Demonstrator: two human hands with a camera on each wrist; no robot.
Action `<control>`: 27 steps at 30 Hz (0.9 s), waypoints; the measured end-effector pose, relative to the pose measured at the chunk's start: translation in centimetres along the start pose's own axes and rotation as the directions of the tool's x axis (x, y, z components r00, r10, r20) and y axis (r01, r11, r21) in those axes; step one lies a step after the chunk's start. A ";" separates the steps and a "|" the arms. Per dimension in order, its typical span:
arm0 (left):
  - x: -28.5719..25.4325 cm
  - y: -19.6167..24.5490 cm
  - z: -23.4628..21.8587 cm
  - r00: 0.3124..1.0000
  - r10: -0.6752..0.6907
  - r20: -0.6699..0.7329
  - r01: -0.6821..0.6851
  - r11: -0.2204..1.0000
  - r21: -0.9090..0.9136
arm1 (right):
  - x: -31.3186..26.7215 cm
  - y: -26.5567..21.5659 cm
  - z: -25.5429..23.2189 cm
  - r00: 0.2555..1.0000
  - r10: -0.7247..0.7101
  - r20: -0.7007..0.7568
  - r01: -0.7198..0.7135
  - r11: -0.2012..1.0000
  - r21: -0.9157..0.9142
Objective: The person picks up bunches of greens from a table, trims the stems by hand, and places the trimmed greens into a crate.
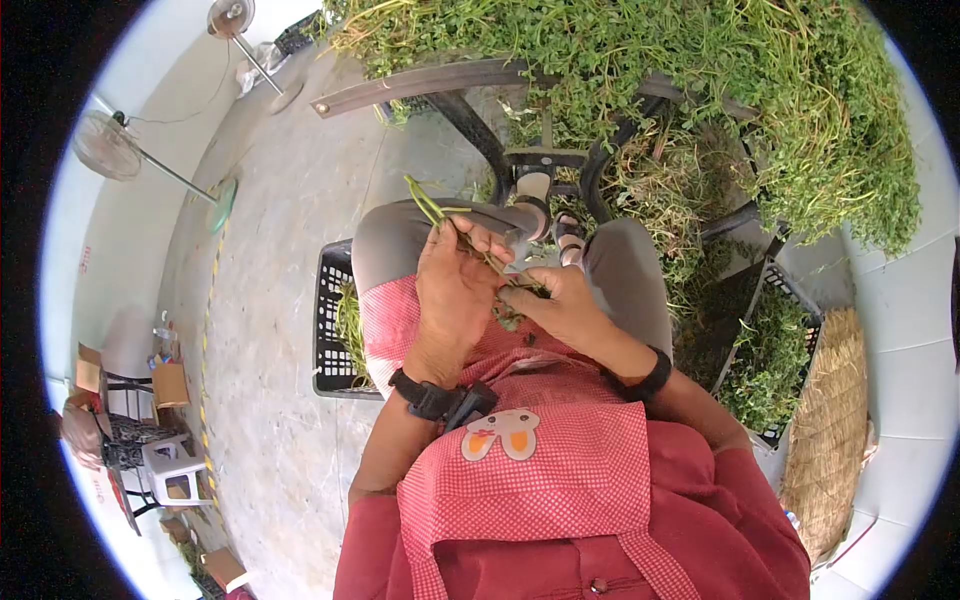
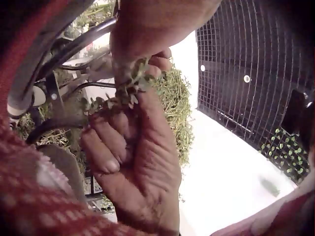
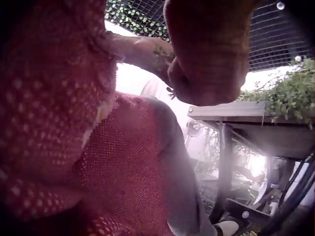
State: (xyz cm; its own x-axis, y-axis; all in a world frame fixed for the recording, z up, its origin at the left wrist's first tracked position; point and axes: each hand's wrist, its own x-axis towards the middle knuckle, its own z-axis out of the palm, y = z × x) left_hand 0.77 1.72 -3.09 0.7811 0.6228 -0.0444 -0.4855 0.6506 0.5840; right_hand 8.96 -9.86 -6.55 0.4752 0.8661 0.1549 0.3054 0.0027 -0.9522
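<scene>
Over the lap, my left hand (image 1: 450, 290) holds a few long green stems (image 1: 426, 203), whose cut-looking ends stick out past the fingers. My right hand (image 1: 562, 302) pinches the leafy end of the stems, close beside the left fingers. Small leaves (image 1: 508, 320) hang below that pinch. In the left wrist view, a leafy sprig (image 2: 132, 91) shows between the hands, and the right hand's fingers (image 2: 110, 147) are curled. The right wrist view has the right hand (image 3: 209, 59) large and dark, hiding most of the stems.
A heap of leafy greens (image 1: 640, 60) covers the table (image 1: 420, 85) ahead. Discarded stems (image 1: 665, 190) lie beneath it. A black crate (image 1: 330, 345) stands at the left, another crate (image 1: 790, 300) with greens at the right. Two fans (image 1: 108, 145) stand far left.
</scene>
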 end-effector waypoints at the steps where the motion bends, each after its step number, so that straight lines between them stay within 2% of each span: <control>1: -0.1 0.0 -0.1 1.000 0.000 0.000 0.000 1.000 -0.002 | -0.2 -0.4 -0.4 1.000 0.025 0.004 -0.025 0.999 0.037; 4: -0.6 0.2 -0.3 0.999 -0.037 -0.015 0.038 0.998 0.042 | -0.6 -0.5 -0.6 1.000 0.028 0.011 -0.029 0.995 0.097; 6: -0.8 0.0 0.5 0.996 -0.031 -0.078 0.036 0.997 0.067 | -1.1 0.1 -0.8 1.000 0.010 -0.028 -0.007 0.995 0.104; 8: -1.0 0.2 0.8 0.997 -0.062 -0.048 0.067 0.992 0.110 | -1.5 1.2 -0.6 0.994 -0.113 0.010 0.113 0.993 0.038; 9: -1.3 0.3 1.0 0.997 -0.067 -0.049 0.074 0.985 0.157 | -1.9 0.3 -1.3 0.993 -0.117 -0.008 0.117 0.993 0.027; 11: -1.8 0.5 2.1 0.997 -0.074 -0.037 0.080 0.981 0.176 | -2.8 -2.0 -2.2 0.961 -0.145 0.234 0.222 0.911 -0.346; 12: -2.1 0.5 2.5 0.997 -0.065 -0.031 0.070 0.975 0.210 | -2.9 -1.8 -1.8 0.943 -0.263 0.202 0.312 0.910 -0.274; 14: -2.7 0.3 2.9 0.997 -0.080 -0.015 0.081 0.964 0.252 | -3.2 -1.7 -1.5 0.958 -0.202 0.205 0.262 0.906 -0.331; 16: -3.1 -0.3 3.3 0.997 0.076 -0.020 -0.065 0.937 0.344 | -3.3 -1.8 -1.4 0.974 -0.125 0.187 0.191 0.897 -0.399; 17: -3.3 -0.3 3.4 0.999 0.045 -0.010 -0.039 0.938 0.344 | -3.3 -1.9 -1.0 0.980 -0.164 0.116 0.195 0.917 -0.348; 19: -3.7 0.2 3.6 0.986 0.165 -0.019 -0.148 0.923 0.355 | -3.6 -2.8 -1.2 0.982 -0.186 0.024 0.184 0.936 -0.301; 21: -3.9 0.4 4.3 0.985 0.171 0.021 -0.168 0.923 0.346 | -3.7 -4.7 -1.8 0.999 -0.009 0.051 0.005 0.998 0.069; 22: -4.0 0.5 4.5 0.980 0.192 0.058 -0.200 0.920 0.336 | -3.6 -4.5 -1.7 0.999 0.000 0.038 -0.003 0.997 0.071; 23: -4.2 1.0 4.6 0.983 0.175 0.064 -0.186 0.922 0.339 | -3.4 -4.0 -1.7 0.998 -0.070 0.002 0.069 0.982 -0.173; 24: -4.3 1.8 4.3 0.962 0.263 0.067 -0.268 0.883 0.386 | -3.2 -3.1 -2.0 0.989 -0.144 -0.015 0.125 0.901 -0.415; 25: -4.5 2.8 3.8 0.935 0.347 0.078 -0.346 0.834 0.430 | -2.8 -0.3 -2.9 0.973 -0.221 -0.060 0.149 0.810 -0.567; 26: -4.5 4.0 3.2 0.903 0.419 0.098 -0.413 0.780 0.471 | -2.4 3.3 -4.3 0.950 -0.295 -0.097 0.144 0.695 -0.704; 27: -4.2 5.1 2.6 0.868 0.480 0.126 -0.472 0.723 0.504 | -2.7 6.1 -6.6 0.950 -0.221 -0.219 -0.010 0.682 -0.731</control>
State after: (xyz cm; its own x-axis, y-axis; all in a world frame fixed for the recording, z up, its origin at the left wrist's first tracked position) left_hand -3.97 1.29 2.17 0.4950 0.7982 0.3435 -0.5225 -0.0424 0.8516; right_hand 14.96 -15.49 -11.04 0.5650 0.7131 0.4150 0.8068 -0.3722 -0.4589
